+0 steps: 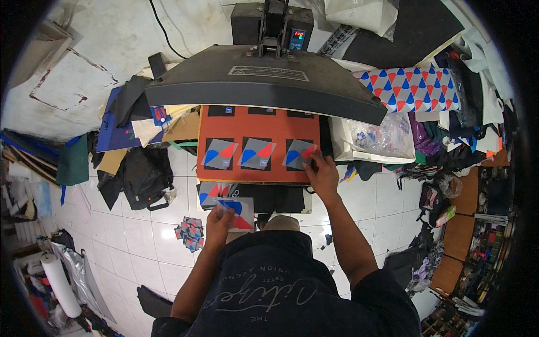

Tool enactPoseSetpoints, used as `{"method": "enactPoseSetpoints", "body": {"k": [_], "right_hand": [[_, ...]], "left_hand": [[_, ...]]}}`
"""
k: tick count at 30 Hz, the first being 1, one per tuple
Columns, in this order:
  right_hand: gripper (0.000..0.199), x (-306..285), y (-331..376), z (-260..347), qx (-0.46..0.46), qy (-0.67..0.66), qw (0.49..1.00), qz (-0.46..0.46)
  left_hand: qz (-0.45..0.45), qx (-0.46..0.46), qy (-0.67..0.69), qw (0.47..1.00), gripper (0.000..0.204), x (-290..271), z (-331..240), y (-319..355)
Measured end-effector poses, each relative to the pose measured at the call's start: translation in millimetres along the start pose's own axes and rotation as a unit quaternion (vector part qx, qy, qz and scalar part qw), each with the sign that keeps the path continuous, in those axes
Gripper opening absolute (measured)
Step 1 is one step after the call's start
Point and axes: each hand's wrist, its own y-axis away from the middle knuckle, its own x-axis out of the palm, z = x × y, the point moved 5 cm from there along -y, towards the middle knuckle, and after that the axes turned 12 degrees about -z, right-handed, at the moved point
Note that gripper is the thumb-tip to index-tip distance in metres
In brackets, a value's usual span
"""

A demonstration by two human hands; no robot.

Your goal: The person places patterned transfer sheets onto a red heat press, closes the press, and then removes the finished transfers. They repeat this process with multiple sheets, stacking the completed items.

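Note:
My left hand [218, 226] pinches a clear transfer sheet [242, 212] printed in blue and red, held just in front of the heat press. My right hand [322, 175] has its fingertips closed on the edge of a transfer sheet [299, 155] that lies tilted on a black fabric piece at the right of the orange press pad [259, 128]. Beside it, a middle transfer sheet [256, 154] and a left one [220, 154] rest askew on black pieces. Farther back, more black pieces sit partly hidden under the raised press plate [264, 92].
Printed sheets [209, 194] lie on a black surface below the pad. Right of the press stand a white box [373, 154] of clear plastic and a patterned sheet [412, 90]. A black bag [147, 178] is at left. A pile of printed pieces [191, 233] lies on the tiled floor.

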Motion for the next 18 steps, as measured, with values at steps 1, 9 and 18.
{"method": "enactPoseSetpoints", "body": {"k": [1,9,18], "right_hand": [[0.041,-0.1,-0.6,0.7,-0.004,0.005,1.0,0.0],[0.041,-2.4,7.3,-1.4,0.009,0.003,1.0,0.018],[0.042,-1.1,-1.5,0.7,0.01,0.014,1.0,0.016]], "left_hand": [[0.007,0.002,0.008,1.0,0.019,0.6,0.1,-0.4],[-0.003,-0.003,-0.002,1.0,0.019,-2.7,4.0,9.0],[-0.001,-0.005,0.019,1.0,0.016,4.3,-2.8,2.6]]}}
